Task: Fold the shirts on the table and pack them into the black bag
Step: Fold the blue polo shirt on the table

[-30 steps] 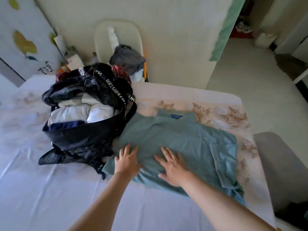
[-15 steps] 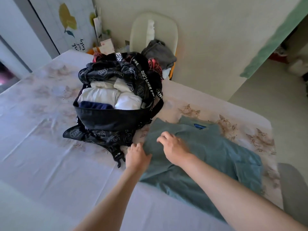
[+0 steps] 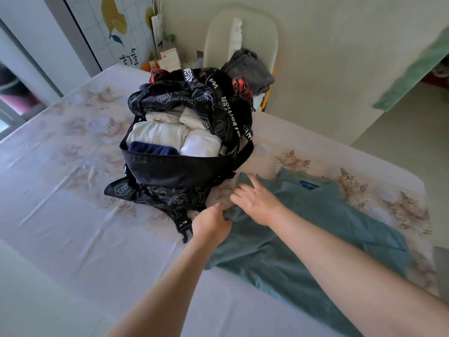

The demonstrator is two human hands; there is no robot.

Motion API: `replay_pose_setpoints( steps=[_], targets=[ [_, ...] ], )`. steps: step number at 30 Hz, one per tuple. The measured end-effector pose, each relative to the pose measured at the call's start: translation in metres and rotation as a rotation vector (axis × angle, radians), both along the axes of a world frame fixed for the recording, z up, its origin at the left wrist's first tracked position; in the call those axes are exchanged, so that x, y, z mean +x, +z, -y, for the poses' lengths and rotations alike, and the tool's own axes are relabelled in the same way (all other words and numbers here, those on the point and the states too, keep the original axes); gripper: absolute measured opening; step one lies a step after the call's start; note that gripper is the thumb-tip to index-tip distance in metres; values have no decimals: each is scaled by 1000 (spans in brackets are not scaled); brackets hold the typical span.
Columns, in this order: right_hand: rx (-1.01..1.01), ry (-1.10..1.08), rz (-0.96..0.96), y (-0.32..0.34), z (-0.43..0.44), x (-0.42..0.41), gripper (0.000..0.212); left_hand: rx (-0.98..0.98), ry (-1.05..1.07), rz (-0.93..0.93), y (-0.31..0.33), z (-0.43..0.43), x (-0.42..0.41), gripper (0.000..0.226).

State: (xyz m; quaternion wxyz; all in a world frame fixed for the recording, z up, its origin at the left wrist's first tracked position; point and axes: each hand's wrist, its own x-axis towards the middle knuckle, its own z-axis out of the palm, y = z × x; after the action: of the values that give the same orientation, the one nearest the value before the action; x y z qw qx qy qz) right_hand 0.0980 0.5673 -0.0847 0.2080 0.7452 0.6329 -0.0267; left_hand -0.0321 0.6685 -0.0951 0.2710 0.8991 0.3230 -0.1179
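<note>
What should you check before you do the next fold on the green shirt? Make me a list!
1. The left hand pinches the shirt at its edge: ok.
2. The right hand rests flat on the shirt: ok.
3. The shirt is folded small enough to pack: not ok, it lies spread on the table.
4. The bag is open at the top: ok.
5. Room in the bag beside the white clothes: cannot tell.

1. The left grip (image 3: 211,224) is no longer lying flat: it is curling up and pinching the near edge of the teal shirt (image 3: 303,239), just beside the black bag (image 3: 179,166).
2. The right grip (image 3: 257,203) is sliding up from the hem towards the bag, fingers spread on the cloth.
3. The shirt's left edge is bunching inward.
</note>
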Motion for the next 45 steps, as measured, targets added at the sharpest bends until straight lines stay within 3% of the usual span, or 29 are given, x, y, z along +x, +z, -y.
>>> replay_pose_setpoints(
  steps=[3,4,7,9,12,15,17,20,23,26,28,30,34,38,40,43,45],
  targets=[
    [39,84,107,7,14,-4,73,-186,-111,133,10,3,-5,29],
    [42,110,155,6,22,-6,71,-264,-185,131,11,7,-8,29],
    [24,75,243,5,52,-10,30,-372,-441,71,14,18,-14,5],
    [37,-22,229,6,75,-9,13,-364,-506,-9,14,24,-15,17],
    [-35,-105,183,15,101,-14,18,-322,-305,-3,9,22,-13,26],
    [-132,-202,69,18,111,-22,58,-58,-183,145,1,18,-8,30],
    [-63,-330,-34,16,111,-27,75,37,-149,99,1,19,-2,37],
    [97,-492,-158,10,102,-29,61,46,-50,-59,-4,17,7,54],
    [293,-577,-336,0,81,-20,26,35,-7,-125,-8,9,18,36],
    [354,-642,-518,-7,47,-11,42,-122,3,21,-7,1,25,10],
    [327,-628,-564,-9,23,-6,58,-215,63,141,-3,-2,28,14],
    [260,-604,-562,-13,5,0,58,-231,86,214,3,-6,27,12],
    [347,-734,-587,-16,-9,17,24,70,-83,334,12,-27,31,19],
    [569,-858,-802,-17,3,24,36,596,-189,304,17,-53,43,40],
    [634,-828,-836,-16,17,26,45,686,-162,379,19,-56,47,49],
    [691,-662,-628,-15,50,30,39,409,-320,575,11,-35,47,36],
    [600,-545,-471,-15,77,33,37,73,-406,517,5,-5,41,22]
  ],
)
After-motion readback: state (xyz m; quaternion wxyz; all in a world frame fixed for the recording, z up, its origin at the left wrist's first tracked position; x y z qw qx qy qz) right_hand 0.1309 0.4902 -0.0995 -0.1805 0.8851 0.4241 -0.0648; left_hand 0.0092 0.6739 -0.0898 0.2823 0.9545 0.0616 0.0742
